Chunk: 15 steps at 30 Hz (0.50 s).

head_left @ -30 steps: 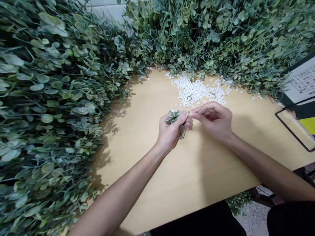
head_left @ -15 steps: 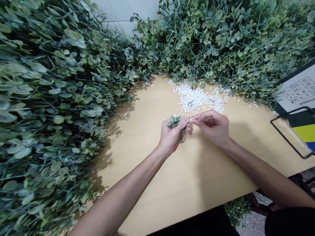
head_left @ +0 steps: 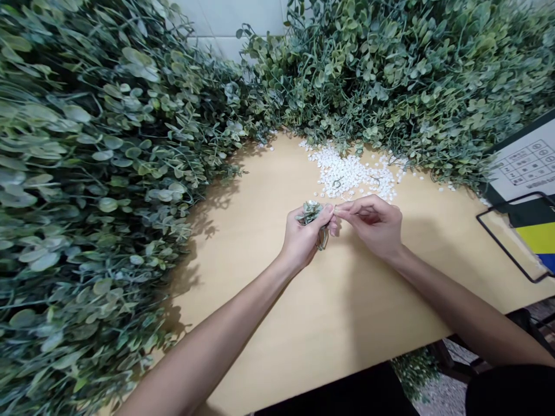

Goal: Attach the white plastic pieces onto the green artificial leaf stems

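Observation:
My left hand (head_left: 300,235) is closed around a small sprig of artificial leaves (head_left: 310,212). Its leaves poke out above the fist and its thin stems hang below. Against the tip of my left thumb, my right hand (head_left: 376,222) pinches with thumb and forefinger. Whatever sits between those fingertips is too small to make out. Just beyond both hands, many small white plastic pieces (head_left: 340,167) lie scattered on the wooden table (head_left: 260,231).
Tall heaps of artificial greenery (head_left: 104,173) line the left side, with more greenery (head_left: 368,69) along the back. At the right stand a printed box (head_left: 526,162) and a black wire frame (head_left: 494,242). Behind is a tiled wall (head_left: 234,20).
The view has shifted slightly. My hands stay pressed together at nearly the same spot, with the leafy sprig still in my left fist.

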Each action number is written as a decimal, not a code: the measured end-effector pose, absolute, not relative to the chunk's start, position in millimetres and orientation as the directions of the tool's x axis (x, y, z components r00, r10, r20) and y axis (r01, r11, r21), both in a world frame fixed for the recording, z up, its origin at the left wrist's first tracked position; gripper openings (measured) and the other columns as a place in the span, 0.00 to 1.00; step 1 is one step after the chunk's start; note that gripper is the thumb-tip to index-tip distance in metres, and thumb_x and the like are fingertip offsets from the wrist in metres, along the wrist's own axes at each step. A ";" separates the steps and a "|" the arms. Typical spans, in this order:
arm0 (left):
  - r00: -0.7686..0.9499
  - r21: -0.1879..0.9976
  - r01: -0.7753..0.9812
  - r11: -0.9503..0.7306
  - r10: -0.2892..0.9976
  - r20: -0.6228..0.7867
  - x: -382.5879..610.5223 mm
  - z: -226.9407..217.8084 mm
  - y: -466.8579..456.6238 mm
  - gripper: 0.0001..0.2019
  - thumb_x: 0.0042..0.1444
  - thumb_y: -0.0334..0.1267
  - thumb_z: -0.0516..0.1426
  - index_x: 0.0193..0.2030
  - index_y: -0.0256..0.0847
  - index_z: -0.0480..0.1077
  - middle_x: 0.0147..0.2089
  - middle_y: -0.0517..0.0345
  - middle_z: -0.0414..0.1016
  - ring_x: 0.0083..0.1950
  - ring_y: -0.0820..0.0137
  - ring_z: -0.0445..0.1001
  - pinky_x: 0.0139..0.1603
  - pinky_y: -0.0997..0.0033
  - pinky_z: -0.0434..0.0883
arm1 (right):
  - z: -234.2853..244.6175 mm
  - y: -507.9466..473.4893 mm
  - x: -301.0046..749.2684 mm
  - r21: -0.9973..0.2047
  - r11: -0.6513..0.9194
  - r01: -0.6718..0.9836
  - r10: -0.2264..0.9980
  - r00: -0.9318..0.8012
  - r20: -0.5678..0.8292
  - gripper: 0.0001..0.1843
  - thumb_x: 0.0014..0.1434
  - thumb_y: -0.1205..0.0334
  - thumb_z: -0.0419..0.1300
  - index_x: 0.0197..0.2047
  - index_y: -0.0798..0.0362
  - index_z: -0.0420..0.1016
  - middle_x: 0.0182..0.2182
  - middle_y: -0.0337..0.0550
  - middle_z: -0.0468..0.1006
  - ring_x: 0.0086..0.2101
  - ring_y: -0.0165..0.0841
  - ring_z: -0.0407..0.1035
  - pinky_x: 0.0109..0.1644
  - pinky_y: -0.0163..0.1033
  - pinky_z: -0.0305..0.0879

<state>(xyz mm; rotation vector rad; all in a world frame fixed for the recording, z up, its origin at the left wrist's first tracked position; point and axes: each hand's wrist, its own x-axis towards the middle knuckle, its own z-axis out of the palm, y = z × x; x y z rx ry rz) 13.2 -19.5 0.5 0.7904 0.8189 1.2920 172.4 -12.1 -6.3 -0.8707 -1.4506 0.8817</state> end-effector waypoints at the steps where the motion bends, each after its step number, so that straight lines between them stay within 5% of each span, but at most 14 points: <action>1: 0.092 0.862 -0.494 0.114 0.993 -0.078 13.4 0.9 -19.1 0.16 0.51 0.45 0.73 0.29 0.35 0.76 0.26 0.58 0.73 0.25 0.74 0.73 0.28 0.72 0.72 | -6.5 -11.9 172.4 -0.902 0.430 0.027 0.902 -0.058 0.428 0.12 0.57 0.54 0.75 0.35 0.47 0.76 0.39 0.44 0.88 0.37 0.39 0.84 0.39 0.45 0.84; 6: 0.132 0.848 -0.513 0.133 0.988 -0.075 14.3 3.3 -16.2 0.18 0.55 0.50 0.70 0.31 0.35 0.76 0.28 0.54 0.76 0.29 0.70 0.77 0.32 0.70 0.76 | -8.3 -9.7 172.3 -0.892 0.452 0.011 0.885 -0.127 0.447 0.09 0.61 0.54 0.71 0.38 0.47 0.78 0.44 0.45 0.86 0.35 0.36 0.82 0.37 0.44 0.83; 9: 0.157 0.840 -0.524 0.144 0.985 -0.070 14.8 3.2 -15.1 0.18 0.55 0.51 0.70 0.36 0.35 0.78 0.32 0.52 0.79 0.34 0.67 0.81 0.36 0.68 0.78 | -7.4 -8.2 173.4 -0.881 0.471 0.038 0.879 -0.110 0.465 0.08 0.63 0.55 0.70 0.39 0.47 0.77 0.45 0.46 0.85 0.42 0.38 0.82 0.43 0.46 0.83; 15: 0.183 0.810 -0.563 0.165 0.980 -0.072 15.9 2.6 -15.9 0.20 0.50 0.42 0.74 0.48 0.38 0.79 0.49 0.50 0.81 0.50 0.63 0.82 0.53 0.59 0.81 | 5.1 -2.3 175.5 -0.867 0.497 -0.015 0.866 -0.053 0.497 0.09 0.65 0.56 0.68 0.39 0.47 0.73 0.42 0.45 0.82 0.49 0.39 0.79 0.53 0.47 0.80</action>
